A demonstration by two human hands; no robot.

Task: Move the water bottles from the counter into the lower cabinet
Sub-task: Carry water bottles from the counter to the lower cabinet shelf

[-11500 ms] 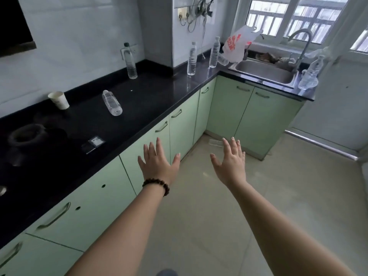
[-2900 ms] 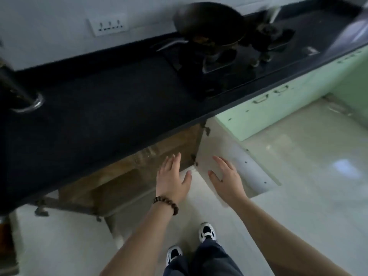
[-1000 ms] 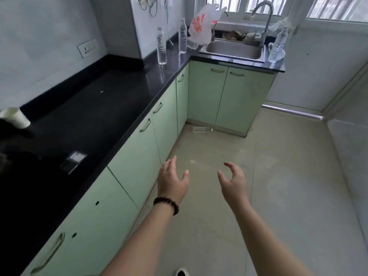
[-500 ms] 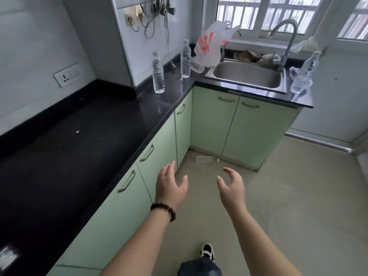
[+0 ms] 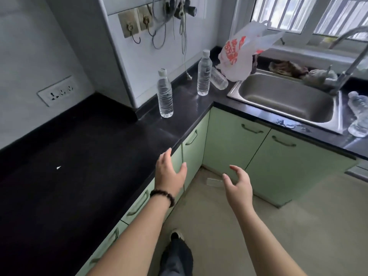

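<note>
Black counter (image 5: 79, 176) carrying clear plastic water bottles. Nearest bottle (image 5: 164, 94) upright, long axis vertical, cap up, near the wall corner. Second bottle (image 5: 204, 73) upright likewise, further along. Third bottle (image 5: 219, 78) lying tilted just beside it, against a white plastic bag (image 5: 238, 56). Another bottle (image 5: 359, 114) right of the sink (image 5: 286, 96). Left hand (image 5: 170, 173) spread, empty, at the counter edge. Right hand (image 5: 238, 186) loosely curled, empty, before green cabinet doors (image 5: 235, 140), all closed.

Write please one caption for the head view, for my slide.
Both empty hands, left hand and right hand, reach toward two upright water bottles on the black counter.
</note>
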